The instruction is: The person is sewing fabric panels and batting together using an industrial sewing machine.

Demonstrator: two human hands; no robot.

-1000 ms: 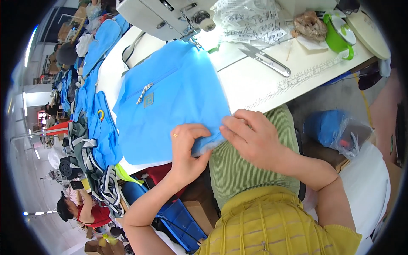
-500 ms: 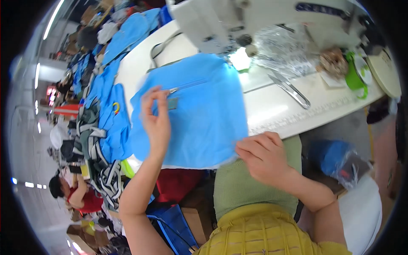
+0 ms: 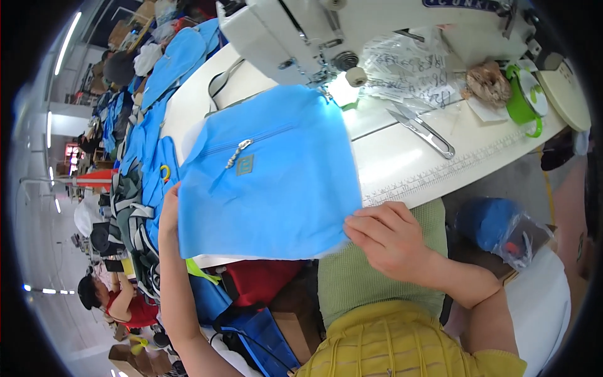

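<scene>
A light-blue fabric panel (image 3: 282,207) with a zipper (image 3: 245,143) lies on the white sewing table, its near edge overhanging. A silvery beaded pull (image 3: 235,156) hangs from the zipper beside a small grey-green patch (image 3: 245,164). My right hand (image 3: 389,242) pinches the panel's near right corner. At its left edge is my left hand (image 3: 169,213), closed on the fabric with its fingers partly hidden behind it. The panel's far right corner reaches the lit needle area of a white sewing machine (image 3: 276,44).
Thread snips (image 3: 424,131) lie right of the panel, near a ruler strip (image 3: 433,179) along the table edge. Beyond are clear plastic (image 3: 408,69) and a green cup (image 3: 522,103). Blue pieces and grey straps (image 3: 135,213) pile up at left. A person in red (image 3: 129,305) is farther off.
My left hand has moved from above the zipper pull down to the panel's left edge, uncovering the pull and patch. My right hand stays at the near right corner.
</scene>
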